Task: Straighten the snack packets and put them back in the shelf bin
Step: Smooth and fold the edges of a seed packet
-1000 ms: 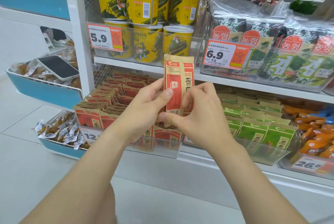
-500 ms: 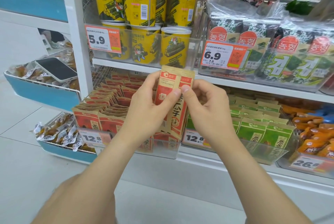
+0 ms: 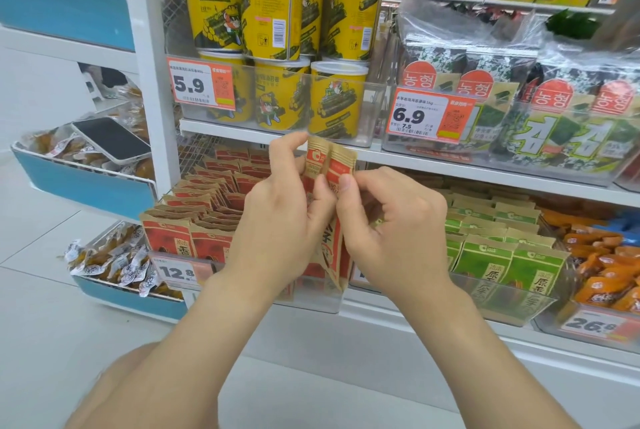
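Two red-and-tan snack packets (image 3: pixel 341 165) stand upright between my hands, in front of the lower shelf. My left hand (image 3: pixel 280 217) grips them from the left, thumb across their front. My right hand (image 3: pixel 391 224) pinches the right packet's edge with thumb and forefinger. Behind and to the left, the clear shelf bin (image 3: pixel 311 304) holds several matching red packets (image 3: pixel 194 220) standing in rows. My hands hide the bin's right part.
A neighbouring clear bin holds green packets (image 3: pixel 498 248); orange snacks (image 3: pixel 609 269) lie further right. Yellow tubs (image 3: pixel 277 47) and seaweed bags (image 3: pixel 519 109) fill the shelf above. A phone (image 3: pixel 110 139) lies on snacks in a blue side rack (image 3: pixel 83 186).
The packets have dropped a little lower and turned more edge-on. My hands have come closer together on them, the right hand moving from the lower edge up to the packet's side.
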